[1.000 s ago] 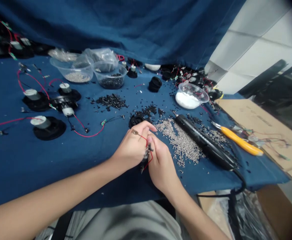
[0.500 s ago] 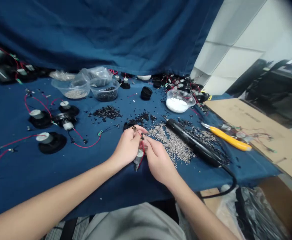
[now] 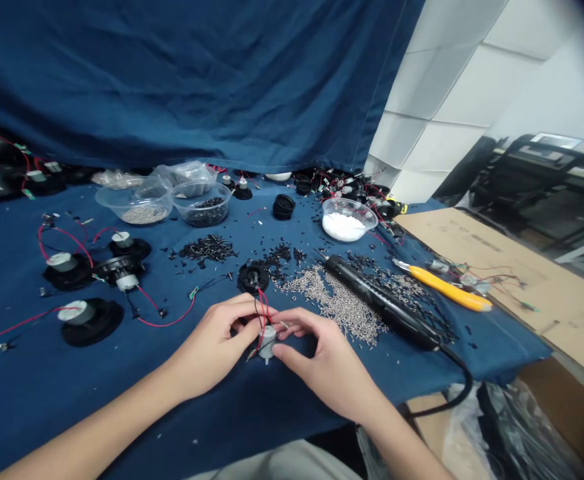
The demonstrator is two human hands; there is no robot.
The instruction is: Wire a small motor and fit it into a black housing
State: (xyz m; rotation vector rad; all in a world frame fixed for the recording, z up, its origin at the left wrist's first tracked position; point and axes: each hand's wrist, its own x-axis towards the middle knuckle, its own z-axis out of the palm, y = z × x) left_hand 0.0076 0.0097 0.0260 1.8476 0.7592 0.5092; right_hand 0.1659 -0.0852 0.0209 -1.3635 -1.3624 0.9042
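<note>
A small grey-white motor with red wires is between my hands near the front of the blue cloth. My left hand has its thumb and fingers closed at the motor's left side, by the wires. On the other side my right hand curves around it, thumb tip against the motor and fingers bent behind. The red wires run from there to a round black housing just beyond my fingers. My fingers partly cover the motor's upper end.
Loose silver screws and a black electric screwdriver lie at right, beside a yellow-handled tool. Black screws lie in a pile behind. Plastic bowls and a bowl of white material stand farther back. Wired motors sit left.
My hands have spread apart somewhat, baring more of the motor, which now stands more upright. The black housing and red wires show more clearly. The camera view has tilted up a little.
</note>
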